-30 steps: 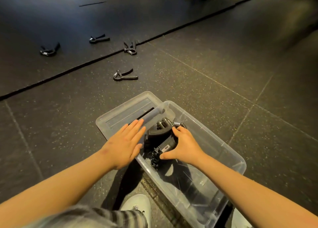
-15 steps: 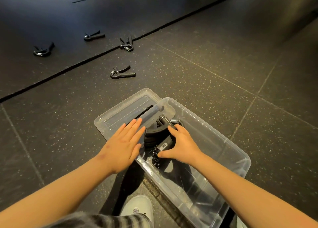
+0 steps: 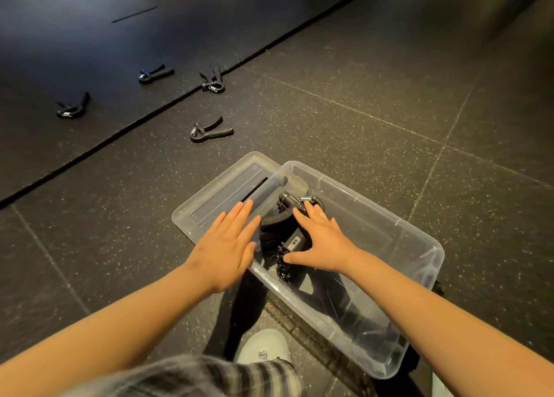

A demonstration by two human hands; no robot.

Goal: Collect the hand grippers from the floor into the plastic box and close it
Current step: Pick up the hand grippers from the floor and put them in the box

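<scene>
R fingers (image 3: 311, 216): spread, draped over the black hand grippers in box (image 3: 284, 231); thumb pressed at their near side by a spiky black part. Loose hold from above, not clenched.
R hand (image 3: 322, 240): palm down, inside the box, over its far-left end.
L fingers (image 3: 239, 216): straight, together, flat; released, gripping nothing.
L hand (image 3: 224, 246): palm down, lying over the box's left rim and the near edge of the lid; can't tell if it presses on either.
Grippers in box: dark pile w/ a metal spring on top, at far-left end of the box.
Box (image 3: 419, 240): clear plastic, open, on the floor, running from centre to lower right; rest of the inside looks bare.
Lid (image 3: 215, 192): clear, flat on the floor, touching the box's left side, far corner tucked under the box rim.
Grippers on floor: 4 left, well apart from box. Nearest gripper (image 3: 211, 131) on the speckled tile; second gripper (image 3: 212, 80) at the mat seam; third gripper (image 3: 154, 74) and fourth gripper (image 3: 72, 107) on the dark mat (image 3: 90, 36).
Floor (image 3: 359, 111): dark speckled tiles.
Near edge: white shoe (image 3: 263, 350) beside box; plaid cloth (image 3: 195, 375) at bottom.
</scene>
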